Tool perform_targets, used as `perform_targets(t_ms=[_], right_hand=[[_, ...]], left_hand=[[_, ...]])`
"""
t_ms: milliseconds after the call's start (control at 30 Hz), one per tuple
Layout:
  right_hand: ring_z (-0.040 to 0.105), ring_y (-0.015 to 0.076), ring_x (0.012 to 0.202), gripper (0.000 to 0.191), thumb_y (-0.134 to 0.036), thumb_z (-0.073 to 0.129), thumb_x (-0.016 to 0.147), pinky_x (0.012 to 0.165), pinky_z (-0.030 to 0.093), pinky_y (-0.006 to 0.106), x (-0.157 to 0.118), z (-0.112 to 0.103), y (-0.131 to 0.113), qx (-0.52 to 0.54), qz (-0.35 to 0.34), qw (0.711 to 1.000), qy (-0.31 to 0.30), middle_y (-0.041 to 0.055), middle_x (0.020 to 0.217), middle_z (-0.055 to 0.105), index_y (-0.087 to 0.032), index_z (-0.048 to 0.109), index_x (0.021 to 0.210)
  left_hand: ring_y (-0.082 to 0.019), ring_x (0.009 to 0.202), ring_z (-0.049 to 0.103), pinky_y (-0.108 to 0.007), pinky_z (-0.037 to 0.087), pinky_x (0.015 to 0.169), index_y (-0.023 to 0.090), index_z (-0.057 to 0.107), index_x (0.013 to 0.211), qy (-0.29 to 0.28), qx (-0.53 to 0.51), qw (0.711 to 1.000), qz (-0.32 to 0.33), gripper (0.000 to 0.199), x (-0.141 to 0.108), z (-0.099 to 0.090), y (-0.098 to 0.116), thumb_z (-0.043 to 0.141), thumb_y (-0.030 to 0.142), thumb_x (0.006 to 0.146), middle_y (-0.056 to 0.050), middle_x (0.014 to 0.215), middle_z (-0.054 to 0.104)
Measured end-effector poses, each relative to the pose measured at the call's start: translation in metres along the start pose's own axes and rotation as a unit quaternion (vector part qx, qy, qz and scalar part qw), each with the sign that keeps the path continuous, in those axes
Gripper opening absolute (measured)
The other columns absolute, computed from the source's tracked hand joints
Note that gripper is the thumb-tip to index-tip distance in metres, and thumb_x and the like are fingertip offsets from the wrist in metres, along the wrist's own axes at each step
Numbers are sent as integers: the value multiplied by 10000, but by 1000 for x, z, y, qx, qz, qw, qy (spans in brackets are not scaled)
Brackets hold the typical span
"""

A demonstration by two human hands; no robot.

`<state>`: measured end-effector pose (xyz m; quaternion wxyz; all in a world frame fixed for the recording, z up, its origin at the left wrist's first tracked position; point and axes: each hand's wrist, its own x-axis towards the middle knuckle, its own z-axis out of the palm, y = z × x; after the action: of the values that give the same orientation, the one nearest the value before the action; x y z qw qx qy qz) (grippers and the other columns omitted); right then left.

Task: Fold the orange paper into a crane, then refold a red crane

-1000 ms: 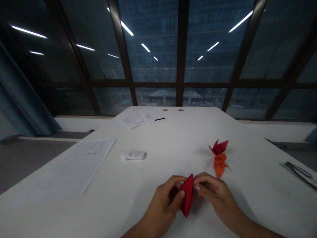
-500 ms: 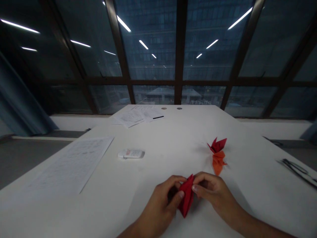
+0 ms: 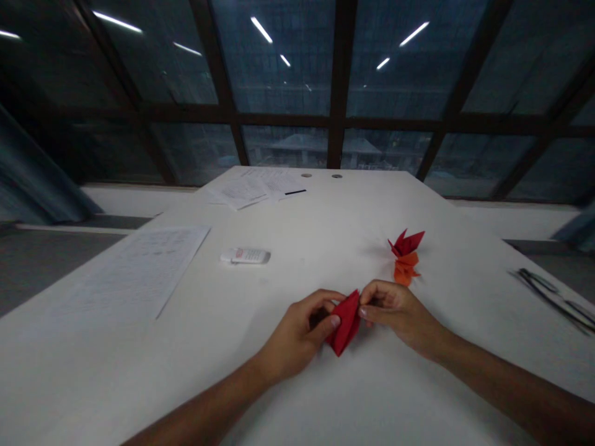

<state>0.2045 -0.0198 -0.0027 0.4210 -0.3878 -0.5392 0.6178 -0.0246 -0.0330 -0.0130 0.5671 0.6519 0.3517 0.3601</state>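
A folded red paper piece (image 3: 344,323) is held just above the white table, between both hands. My left hand (image 3: 302,331) grips its left side, thumb on the front face and fingers behind. My right hand (image 3: 400,313) pinches the upper right edge of the same paper with thumb and forefinger. Beyond my right hand stand a red folded paper figure (image 3: 407,243) and, touching it on the near side, an orange folded one (image 3: 405,268).
A white packet-like object (image 3: 246,256) lies left of centre on the table (image 3: 316,235). Printed sheets (image 3: 134,266) cover the left side, with more papers (image 3: 244,191) and a black pen (image 3: 295,192) farther back. Glasses (image 3: 553,294) rest near the right edge.
The view has tilted down, so the table and hands sit higher in the picture. Both hands still hold the red paper, which now leans a little more to the right.
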Motion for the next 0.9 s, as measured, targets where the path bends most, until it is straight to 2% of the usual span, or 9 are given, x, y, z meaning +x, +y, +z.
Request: perform_targets(t_ms=[167, 333, 500, 700, 900], right_hand=[[648, 132, 706, 201, -372, 743, 905, 687, 537, 290, -7, 1, -3, -68, -65, 995, 18, 13, 830, 696, -210, 729, 1023], [681, 144, 842, 226, -315, 707, 938, 776, 563, 302, -19, 9, -5, -117, -113, 986, 27, 32, 1013, 722, -262, 681, 1156], [677, 164, 878, 242, -283, 750, 895, 806, 562, 319, -25, 15, -5, -168, -141, 974, 50, 30, 1015, 722, -257, 659, 1117], [663, 189, 818, 143, -327, 734, 901, 788, 555, 349, -27, 14, -6, -255, -149, 953, 74, 36, 920, 720, -244, 702, 1014], [676, 189, 820, 101, -323, 671, 946, 766, 544, 336, -26, 13, -8, -279, -145, 946, 85, 37, 904, 727, -237, 706, 985]], left_hand=[[-126, 779, 609, -256, 459, 717, 192, 611, 1243, 25, -87, 996, 5, 372, 5, -6, 3, 701, 388, 940, -24, 909, 664], [-130, 778, 646, -259, 500, 730, 184, 608, 1239, 18, -120, 993, 7, 377, 5, -10, 5, 724, 363, 929, -34, 915, 693], [-135, 782, 667, -258, 516, 735, 182, 637, 1216, -10, -101, 995, 15, 341, 3, -9, 7, 723, 345, 929, -39, 910, 716], [-144, 801, 678, -266, 528, 753, 178, 645, 1219, -13, -92, 996, 17, 328, 2, -8, 8, 716, 322, 932, -44, 924, 728], [-135, 782, 657, -255, 518, 734, 174, 645, 1226, -14, -84, 996, 19, 338, 3, -8, 8, 718, 322, 931, -40, 903, 712]])
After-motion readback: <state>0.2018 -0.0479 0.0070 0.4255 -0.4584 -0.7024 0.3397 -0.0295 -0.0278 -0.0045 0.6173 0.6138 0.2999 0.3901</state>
